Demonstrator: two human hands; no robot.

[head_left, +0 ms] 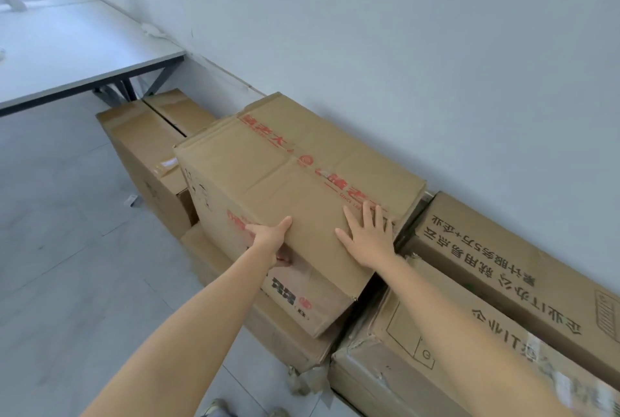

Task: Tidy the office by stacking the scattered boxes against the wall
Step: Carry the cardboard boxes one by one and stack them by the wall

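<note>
A large cardboard box (268, 168) sealed with red-printed tape lies on top of a lower box (278, 336), close to the white wall (436, 47). My left hand (268, 238) holds its near top edge, thumb along the top and fingers wrapped down the front face. Spread flat, my right hand (369, 235) presses on the box's top near its right end. The box's far side sits slightly tilted toward the wall.
More cardboard boxes line the wall: two at the left (144, 148), a long one with black print at the right (503, 265) and a taped one in front of it (436, 356). A white desk (84, 57) stands beyond. Grey tiled floor (67, 248) lies to the left.
</note>
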